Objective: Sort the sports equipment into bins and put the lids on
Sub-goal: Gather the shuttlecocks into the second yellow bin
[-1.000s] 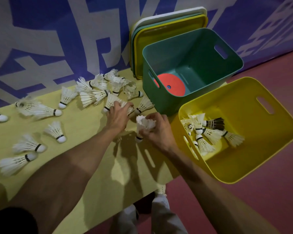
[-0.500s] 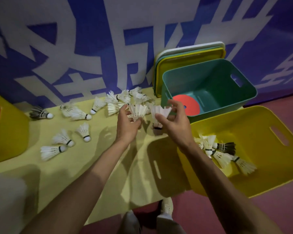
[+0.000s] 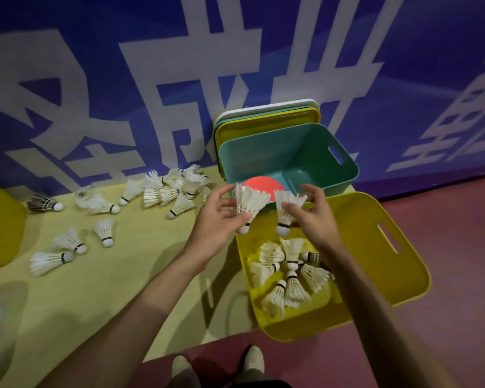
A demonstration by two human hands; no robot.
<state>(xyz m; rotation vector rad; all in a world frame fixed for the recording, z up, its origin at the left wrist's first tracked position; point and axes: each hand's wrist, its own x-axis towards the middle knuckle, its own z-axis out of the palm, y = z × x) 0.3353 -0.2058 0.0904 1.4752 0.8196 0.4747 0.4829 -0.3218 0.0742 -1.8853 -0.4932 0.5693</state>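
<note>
At 6 o'clock a pair of pale shoes (image 3: 254, 359) is seen on a matt maroon floor (image 3: 454, 275). A low surface (image 3: 118, 289), covered in a smooth yellow-green sheet, is spread from 7 to 10 o'clock, with soft shadows thrown across it.

At 4 o'clock a yellow bin (image 3: 403, 264) of glossy plastic, rectangular with rounded corners and a slot handle, is set just beside the surface's right edge. A pile of shuttlecocks (image 3: 289, 275) is heaped in its near-left part: white feathered cones with round cork tips and dark bands.

Near the centre, above the bin's far-left rim, the left hand (image 3: 216, 222) is curled round the feather skirt of a white shuttlecock (image 3: 248, 204), which is held cork down. Just beside it, the skirt of a second shuttlecock (image 3: 284, 208), also cork down, is pinched by the right hand (image 3: 312, 217).

From 8 to 11 o'clock loose shuttlecocks (image 3: 174, 189) are scattered over the sheet, clustered most tightly near the wall.

At 1 o'clock a teal bin (image 3: 291, 152) of the same moulded shape is placed beyond the yellow one, with a flat orange-red disc (image 3: 259, 183) laid inside. Behind it, three lids (image 3: 266, 116), white, teal and yellow, are leaned against a blue banner (image 3: 123, 79) printed with large white characters.
</note>
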